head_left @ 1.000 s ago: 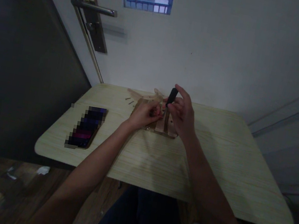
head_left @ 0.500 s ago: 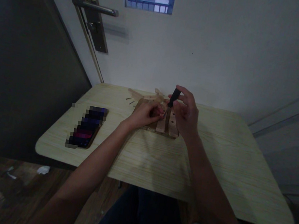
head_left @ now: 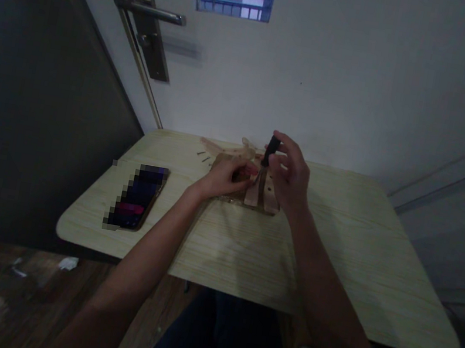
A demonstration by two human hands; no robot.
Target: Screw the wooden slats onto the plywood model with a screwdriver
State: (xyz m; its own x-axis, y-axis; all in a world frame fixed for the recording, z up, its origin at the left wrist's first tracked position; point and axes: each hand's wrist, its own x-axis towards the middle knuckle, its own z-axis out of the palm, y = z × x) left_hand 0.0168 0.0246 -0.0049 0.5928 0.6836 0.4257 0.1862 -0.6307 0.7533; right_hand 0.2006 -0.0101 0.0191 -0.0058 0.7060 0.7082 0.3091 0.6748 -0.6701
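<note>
My right hand (head_left: 291, 175) grips a screwdriver by its black handle (head_left: 271, 149), holding it nearly upright with the shaft slanting down to the left. Its tip reaches a pale wooden piece (head_left: 252, 196) with holes. My left hand (head_left: 227, 176) lies closed beside the tip, thumb and fingers pinched at the wood; whatever is between them is too small to make out. A second wooden piece (head_left: 270, 199) lies just right of the first. Both rest on a brown, tray-like base (head_left: 234, 201), partly covered by my left hand. Several screws (head_left: 204, 157) lie to the left.
More light wooden parts (head_left: 223, 149) lie behind my left hand. A phone (head_left: 137, 197) rests at the table's left. The wood-grain table (head_left: 360, 261) stands against a white door (head_left: 345, 86) with a metal handle (head_left: 161, 13).
The view has shifted very slightly. Both hands and the screwdriver keep almost the same position, with the screwdriver a touch more upright.
</note>
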